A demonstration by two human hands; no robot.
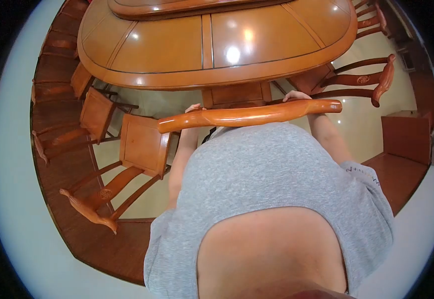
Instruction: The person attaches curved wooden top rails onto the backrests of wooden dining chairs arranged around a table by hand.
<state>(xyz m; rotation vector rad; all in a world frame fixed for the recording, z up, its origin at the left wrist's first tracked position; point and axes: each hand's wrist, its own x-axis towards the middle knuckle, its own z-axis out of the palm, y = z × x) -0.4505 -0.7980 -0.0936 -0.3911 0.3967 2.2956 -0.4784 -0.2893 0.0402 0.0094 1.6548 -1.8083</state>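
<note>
A wooden chair stands right in front of my body, its curved, glossy top rail running across the view. Its seat shows beyond the rail, against the table's edge. My left hand is at the left part of the chair back, mostly hidden behind the rail, with only the curled fingers showing. On the right part, my right hand wraps its fingers round the chair back just beyond the rail. Both forearms reach down along the sides of my grey shirt.
A large oval wooden table with a raised centre lies ahead. Other wooden chairs stand at left, further left and right. A brown cabinet is at the right, on a pale tiled floor.
</note>
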